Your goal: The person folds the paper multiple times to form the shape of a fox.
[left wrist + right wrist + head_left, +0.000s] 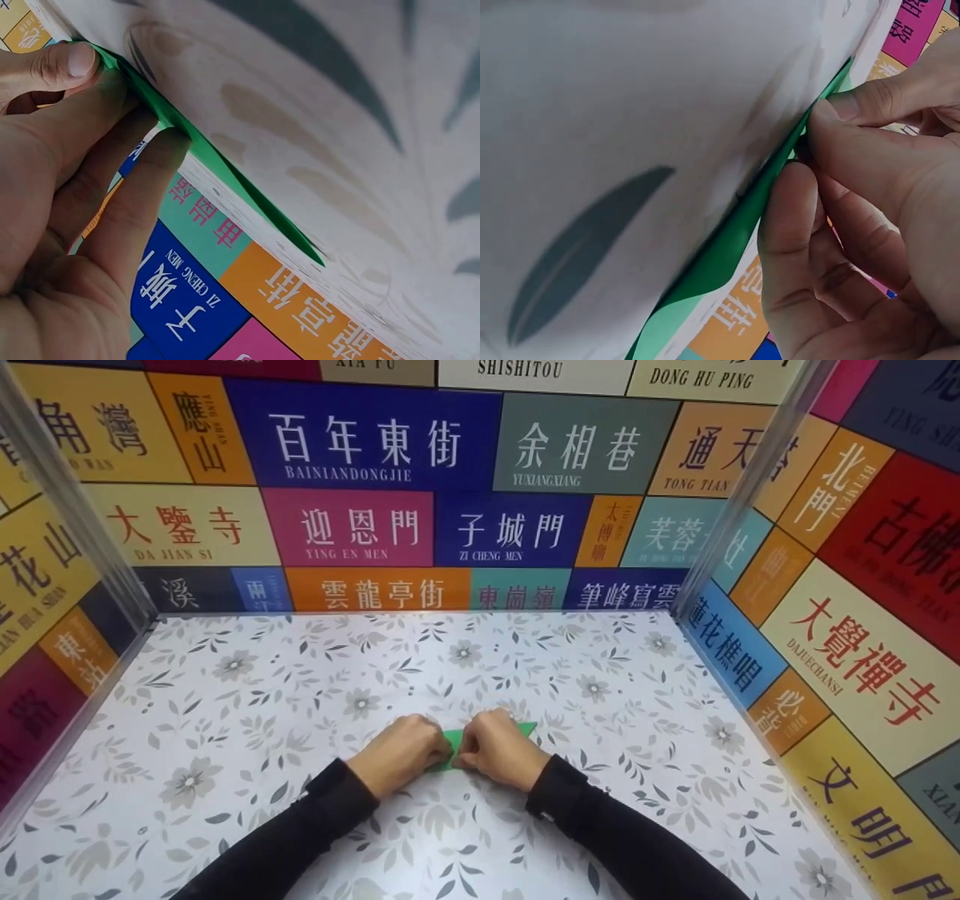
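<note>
A piece of green paper (528,729) lies low on the table, with a pointed end showing past the right hand. It looks folded, with a narrow edge along the tabletop in the left wrist view and a curling flap (697,281) in the right wrist view. My left hand (405,754) pinches the paper near its left part, thumb and fingertips close together. Just beside it, my right hand (499,750) pinches the same sheet with thumb and index finger, other fingers curled. The hands cover much of the paper in the head view.
The table (300,682) has a white cover printed with grey flowers and leaves. Upright panels with colourful Chinese signs (360,442) stand at the back, left and right, with clear strips (720,502) at the corners.
</note>
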`<state>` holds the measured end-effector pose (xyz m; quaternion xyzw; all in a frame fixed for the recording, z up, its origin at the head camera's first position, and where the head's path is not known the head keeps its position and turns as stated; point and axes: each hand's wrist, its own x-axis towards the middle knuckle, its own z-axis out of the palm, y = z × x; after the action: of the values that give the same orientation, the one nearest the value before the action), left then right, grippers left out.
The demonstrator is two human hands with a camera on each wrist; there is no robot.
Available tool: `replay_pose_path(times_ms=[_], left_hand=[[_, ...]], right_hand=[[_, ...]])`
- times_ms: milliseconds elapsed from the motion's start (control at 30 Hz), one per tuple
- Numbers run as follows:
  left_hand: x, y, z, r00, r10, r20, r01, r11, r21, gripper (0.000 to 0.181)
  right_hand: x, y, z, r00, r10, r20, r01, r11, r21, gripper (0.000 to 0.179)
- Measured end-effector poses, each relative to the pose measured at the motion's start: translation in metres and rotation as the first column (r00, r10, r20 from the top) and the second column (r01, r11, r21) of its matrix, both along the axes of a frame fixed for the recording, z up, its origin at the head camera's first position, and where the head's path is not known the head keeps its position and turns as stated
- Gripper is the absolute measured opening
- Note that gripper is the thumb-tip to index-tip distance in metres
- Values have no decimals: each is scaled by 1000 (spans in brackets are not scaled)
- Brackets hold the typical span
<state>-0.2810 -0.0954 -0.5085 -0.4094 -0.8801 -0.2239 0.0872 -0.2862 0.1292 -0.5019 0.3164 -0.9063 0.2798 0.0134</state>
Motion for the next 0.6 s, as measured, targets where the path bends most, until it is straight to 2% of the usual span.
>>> replay_pose_path(times_ms=[233, 433, 600], left_hand=[[-2, -2, 2, 999, -8, 33, 9, 1000, -10, 15], [0, -2, 3, 1000, -14, 13, 14, 1000, -14, 16], [0, 0, 1, 1000, -15, 6, 15, 1000, -18, 17]], right_hand=[[-1, 7, 5, 1000, -3, 4, 3, 1000, 28, 15], [0, 8, 2, 1000, 13, -29, -12, 1000, 27, 16], [-1, 13, 0, 1000, 5, -17, -5, 1000, 27, 18]])
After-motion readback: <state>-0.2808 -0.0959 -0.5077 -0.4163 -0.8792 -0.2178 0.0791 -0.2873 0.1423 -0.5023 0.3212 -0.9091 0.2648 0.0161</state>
